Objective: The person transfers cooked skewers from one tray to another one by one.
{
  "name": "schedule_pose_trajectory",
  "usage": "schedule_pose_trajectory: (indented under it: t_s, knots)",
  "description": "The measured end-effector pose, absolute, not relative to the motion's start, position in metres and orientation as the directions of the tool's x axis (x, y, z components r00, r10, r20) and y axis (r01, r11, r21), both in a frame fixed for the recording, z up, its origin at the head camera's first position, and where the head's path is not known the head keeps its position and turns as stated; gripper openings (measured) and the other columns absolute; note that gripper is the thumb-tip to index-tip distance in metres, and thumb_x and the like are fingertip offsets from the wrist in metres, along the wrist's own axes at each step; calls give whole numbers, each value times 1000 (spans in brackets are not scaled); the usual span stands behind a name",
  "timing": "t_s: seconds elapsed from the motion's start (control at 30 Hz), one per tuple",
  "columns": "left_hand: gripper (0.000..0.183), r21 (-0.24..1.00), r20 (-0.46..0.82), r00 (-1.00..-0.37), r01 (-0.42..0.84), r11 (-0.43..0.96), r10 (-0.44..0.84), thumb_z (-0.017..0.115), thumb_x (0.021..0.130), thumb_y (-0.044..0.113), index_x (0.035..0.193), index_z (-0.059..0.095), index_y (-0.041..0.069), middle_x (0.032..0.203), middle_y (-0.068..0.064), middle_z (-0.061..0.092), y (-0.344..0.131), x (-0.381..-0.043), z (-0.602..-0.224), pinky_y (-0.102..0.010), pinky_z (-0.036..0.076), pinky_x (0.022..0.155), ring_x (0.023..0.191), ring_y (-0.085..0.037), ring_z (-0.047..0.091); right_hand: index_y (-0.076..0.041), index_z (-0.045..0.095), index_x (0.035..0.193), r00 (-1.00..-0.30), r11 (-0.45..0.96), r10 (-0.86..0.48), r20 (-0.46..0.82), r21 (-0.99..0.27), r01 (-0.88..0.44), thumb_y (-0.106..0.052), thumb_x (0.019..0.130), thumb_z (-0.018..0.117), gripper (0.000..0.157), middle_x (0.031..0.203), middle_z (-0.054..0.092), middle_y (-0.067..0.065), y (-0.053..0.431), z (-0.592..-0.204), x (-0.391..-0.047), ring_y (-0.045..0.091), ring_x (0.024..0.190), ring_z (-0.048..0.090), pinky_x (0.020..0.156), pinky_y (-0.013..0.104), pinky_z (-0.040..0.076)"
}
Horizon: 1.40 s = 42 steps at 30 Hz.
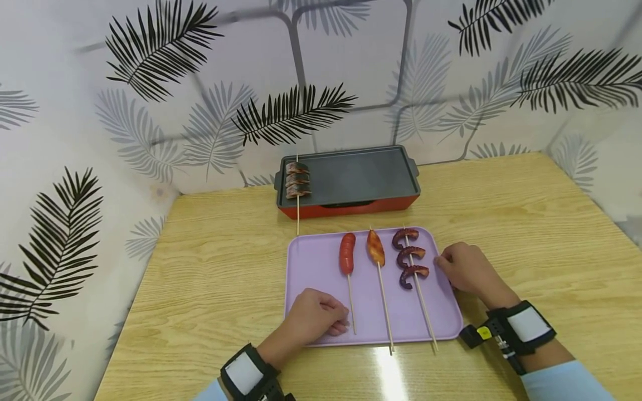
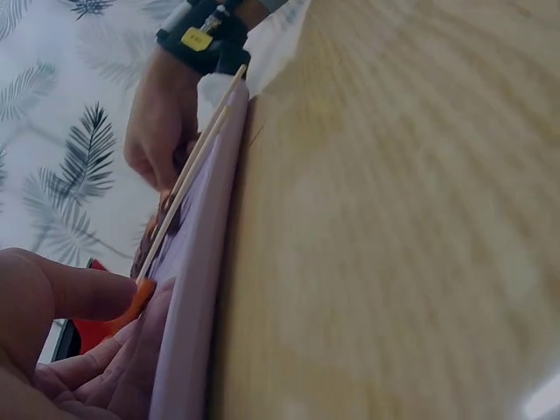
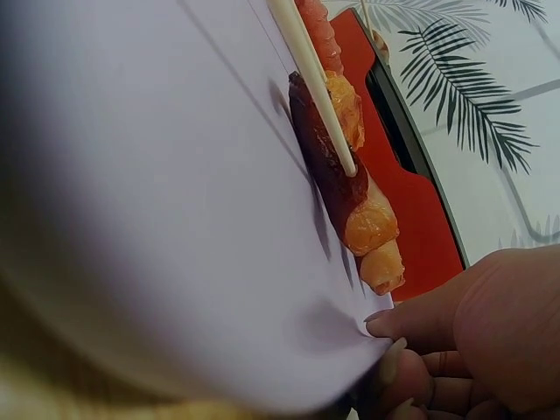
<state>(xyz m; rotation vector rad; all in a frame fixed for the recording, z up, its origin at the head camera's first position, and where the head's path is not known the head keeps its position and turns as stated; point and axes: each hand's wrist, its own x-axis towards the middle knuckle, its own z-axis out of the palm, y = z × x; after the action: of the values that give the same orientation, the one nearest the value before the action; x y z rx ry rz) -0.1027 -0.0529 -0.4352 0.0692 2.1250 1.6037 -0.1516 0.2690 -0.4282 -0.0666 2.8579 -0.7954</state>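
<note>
A lilac tray [image 1: 321, 278] lies on the table. On it, from left to right, are a sausage skewer [image 1: 346, 253], a skewer with one orange-brown piece [image 1: 375, 248] and an octopus tentacle skewer [image 1: 412, 253]. My left hand [image 1: 317, 316] is over the tray's near left part, beside the sausage's stick, fingers loosely bent. In the left wrist view its thumb [image 2: 92, 293] stands apart from the fingers, with nothing held between them. At the tray's right rim, my right hand [image 1: 466, 268] pinches the edge, thumb [image 3: 420, 319] on top and fingers below, close to the tentacle pieces [image 3: 372, 229].
Behind the tray stands a red grill with a dark grey plate [image 1: 358, 175]. A skewer of fish slices [image 1: 298, 181] lies across its left end, the stick reaching over the front edge. A leaf-patterned covering [image 1: 210, 100] rises behind the wooden table [image 1: 210, 267].
</note>
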Motion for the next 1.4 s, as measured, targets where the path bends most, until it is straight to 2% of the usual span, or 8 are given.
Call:
schedule_pose_trajectory:
  t_s: [0.13,0.27,0.37,0.5,0.6,0.83,1.2,1.4]
  knots:
    - [16,931,-300,-918,-222,290,261,64,90,4,95,69,-10,79,-15,72,-69,-118,-430,-30,58,64,69,-17,71,-1,65,76,-983,853,-88,-164,-521,10,-15,97,53,28,60,52,3,269,-428,-152,16,54,51,49,30,41]
    - [16,937,-266,-954,-222,269,138,62,93,3,102,69,-10,85,-15,72,-91,-142,-414,-30,58,68,74,-17,71,0,66,79,-980,850,-86,-178,-527,21,-15,98,53,27,61,54,4,269,-428,-153,17,55,52,49,30,42]
    - [20,938,-277,-959,-258,230,57,61,95,4,109,67,-9,91,-16,72,-106,-159,-402,-29,57,71,77,-17,72,0,66,80,-981,850,-86,-175,-527,19,-15,98,53,27,61,53,4,268,-428,-153,17,55,51,49,30,42]
    - [27,940,-284,-958,-272,204,33,59,97,5,117,62,-12,97,-19,72,-119,-174,-391,-28,57,73,79,-15,72,0,66,79,-982,848,-89,-169,-529,14,-15,97,53,27,61,53,4,269,-429,-153,17,55,51,49,30,42]
    - [28,945,-249,-968,-236,228,29,58,97,6,118,62,-13,97,-20,71,-122,-182,-386,-29,57,73,78,-15,72,1,67,81,-980,849,-88,-177,-528,19,-15,98,53,27,61,54,4,270,-428,-152,17,55,52,49,30,42]
    - [27,913,-98,-995,-103,396,-32,59,96,12,113,66,-8,95,-19,72,-123,-209,-377,-28,57,68,74,-17,71,3,68,84,-983,855,-88,-164,-519,10,-16,97,54,27,62,54,4,273,-426,-152,17,56,52,49,30,42]
    - [28,930,-276,-961,-275,243,-29,61,95,12,116,64,-7,103,-18,70,-110,-247,-380,-27,57,73,76,-13,69,2,68,86,-971,849,-92,-221,-526,40,-17,98,53,27,64,56,5,272,-425,-154,17,57,53,51,29,43]
    - [29,912,-337,-941,-319,258,32,63,95,13,118,65,-6,105,-17,71,-106,-253,-385,-26,56,74,78,-14,71,2,68,87,-968,846,-94,-232,-532,45,-17,98,53,27,64,57,5,273,-425,-154,17,57,54,51,30,44]
